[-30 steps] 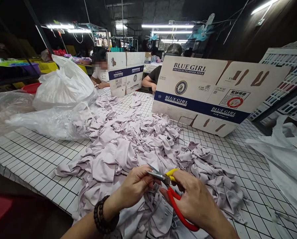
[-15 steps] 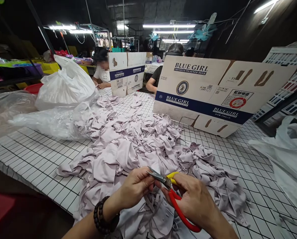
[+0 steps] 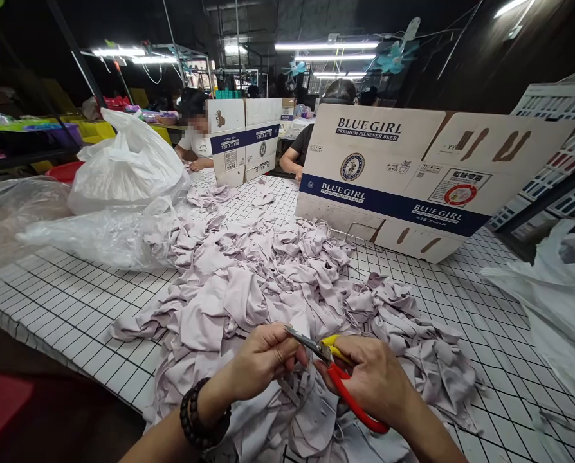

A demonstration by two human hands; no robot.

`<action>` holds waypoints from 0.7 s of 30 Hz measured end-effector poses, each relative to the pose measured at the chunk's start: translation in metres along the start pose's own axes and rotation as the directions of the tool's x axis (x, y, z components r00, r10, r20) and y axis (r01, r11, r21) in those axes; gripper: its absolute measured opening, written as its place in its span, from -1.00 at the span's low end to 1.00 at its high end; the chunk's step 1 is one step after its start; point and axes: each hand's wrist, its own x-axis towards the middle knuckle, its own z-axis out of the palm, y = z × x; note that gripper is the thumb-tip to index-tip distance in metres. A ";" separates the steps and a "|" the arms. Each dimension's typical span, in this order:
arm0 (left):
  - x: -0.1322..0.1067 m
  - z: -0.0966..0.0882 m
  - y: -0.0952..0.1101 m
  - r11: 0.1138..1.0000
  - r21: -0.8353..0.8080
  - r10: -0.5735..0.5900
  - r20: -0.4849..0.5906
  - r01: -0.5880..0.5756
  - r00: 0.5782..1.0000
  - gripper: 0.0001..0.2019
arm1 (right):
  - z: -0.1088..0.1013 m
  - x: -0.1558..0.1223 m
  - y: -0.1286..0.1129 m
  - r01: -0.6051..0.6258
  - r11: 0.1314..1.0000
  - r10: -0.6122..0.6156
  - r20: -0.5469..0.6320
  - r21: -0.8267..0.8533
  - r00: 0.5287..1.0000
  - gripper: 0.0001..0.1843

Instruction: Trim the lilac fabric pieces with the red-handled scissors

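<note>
My right hand (image 3: 377, 376) is wrapped around a pair of scissors (image 3: 348, 395) with one red and one yellow handle. Their metal blades point left, with the tips against the fingers of my left hand (image 3: 263, 360). Those fingers are pinched together on a piece of pale lilac fabric (image 3: 300, 392), most of it hidden behind the hands or merging with the heap below. A large loose pile of the same fabric (image 3: 244, 296) spreads under and beyond both hands. Dark beads circle my left wrist.
The grid-patterned table (image 3: 75, 283) carries white plastic bags (image 3: 126, 167) at left and another plastic bag (image 3: 552, 289) at right. A large Blue Girl carton (image 3: 388, 167) stands behind the pile, with a smaller carton (image 3: 244, 145) further back. Two people sit behind the cartons.
The scissor blades have come closer together, and my right-hand fingers have tightened slightly around the handles. My left hand stays pinched in nearly the same place.
</note>
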 end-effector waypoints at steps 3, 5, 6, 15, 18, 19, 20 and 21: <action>-0.001 -0.001 0.001 0.998 -0.055 -0.021 0.002 0.021 1.000 -0.50 | 0.003 0.004 0.012 -0.171 0.938 0.151 0.089 0.302 0.984 -0.54; -0.005 -0.002 0.001 0.998 -0.055 -0.021 0.023 0.022 1.000 -0.51 | 0.003 0.008 0.022 -0.280 0.813 0.246 0.135 0.510 0.960 -0.57; -0.008 -0.003 0.001 0.999 -0.039 -0.012 0.037 0.013 0.999 -0.51 | 0.004 0.011 0.027 -0.310 0.758 0.272 0.153 0.574 0.950 -0.57; -0.045 -0.002 0.014 0.903 0.318 0.241 0.180 -0.288 0.954 -0.48 | 0.031 0.059 0.029 -0.306 0.692 0.174 0.261 0.653 0.949 -0.58; -0.058 -0.005 0.031 0.867 0.343 0.281 0.261 -0.361 0.924 -0.50 | 0.044 0.072 0.022 -0.295 0.670 0.075 0.333 0.682 0.940 -0.63; -0.062 -0.007 0.036 0.861 0.342 0.288 0.281 -0.376 0.915 -0.50 | 0.046 0.075 0.020 -0.289 0.662 0.053 0.341 0.692 0.939 -0.66; -0.065 -0.008 0.039 0.853 0.344 0.295 0.302 -0.392 0.907 -0.48 | 0.048 0.078 0.019 -0.277 0.654 0.041 0.333 0.704 0.942 -0.69; -0.067 -0.009 0.042 0.845 0.346 0.300 0.321 -0.407 0.898 -0.46 | 0.049 0.080 0.017 -0.261 0.645 0.038 0.310 0.718 0.950 -0.71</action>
